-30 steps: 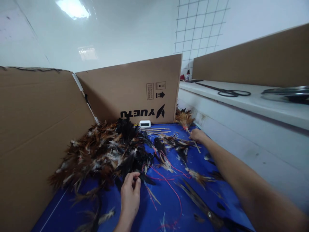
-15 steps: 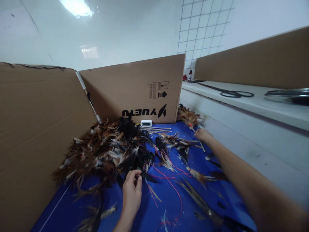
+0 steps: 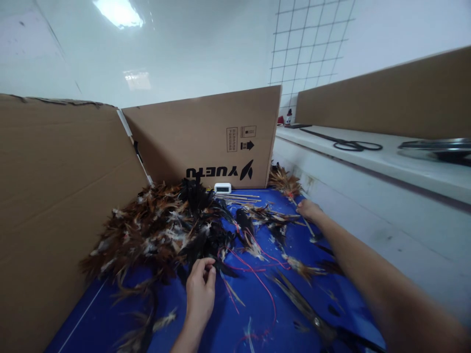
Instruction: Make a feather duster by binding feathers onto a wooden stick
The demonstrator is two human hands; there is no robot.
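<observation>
My right hand (image 3: pixel 308 209) is closed around the thin stick of a feather duster (image 3: pixel 284 182) at the far right of the blue table. Brown feathers fan out from the stick's far end, bound with red string. My left hand (image 3: pixel 201 283) rests in front of the heap of brown and black feathers (image 3: pixel 158 230). Its fingers are loosely bent, with a gap between thumb and forefinger, and nothing shows in them. Black feathers lie right by its fingertips. Red string (image 3: pixel 263 277) trails over the table to its right.
Large scissors (image 3: pixel 312 314) lie with blades apart at the front right. Thin sticks (image 3: pixel 239 197) and a small white digital display (image 3: pixel 222 188) are by the cardboard panel (image 3: pixel 206 132). Loose feathers (image 3: pixel 300 267) litter the table. Black scissors (image 3: pixel 356 145) lie on the white ledge (image 3: pixel 386 157).
My right hand and the duster have shifted slightly, its stick now reaching a bit lower. My left hand stays in place. The view has moved very little.
</observation>
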